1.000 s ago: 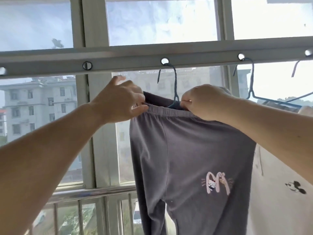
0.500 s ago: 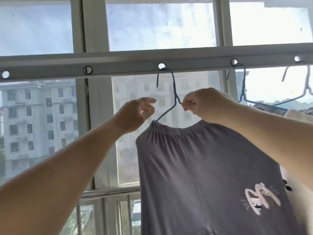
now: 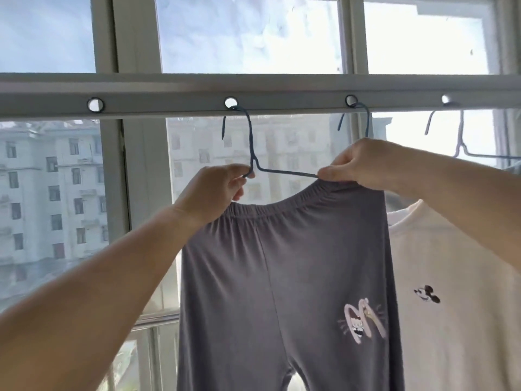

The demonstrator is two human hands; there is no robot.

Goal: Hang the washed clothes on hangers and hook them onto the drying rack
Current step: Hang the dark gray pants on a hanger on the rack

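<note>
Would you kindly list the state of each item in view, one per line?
grey trousers: hanging, waistband held at both ends.
blue hanger: hooked in a rack hole, right arm bare.
drying rack: one visible hole empty, three with hooks.
left hand: pinching the hanger's neck and the waistband.
right hand: gripping the waistband at the hanger's right arm.
white shirt: hanging right of the trousers.

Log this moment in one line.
hanger hooked in rack hole | left hand, right hand grip grey trousers waistband
</note>
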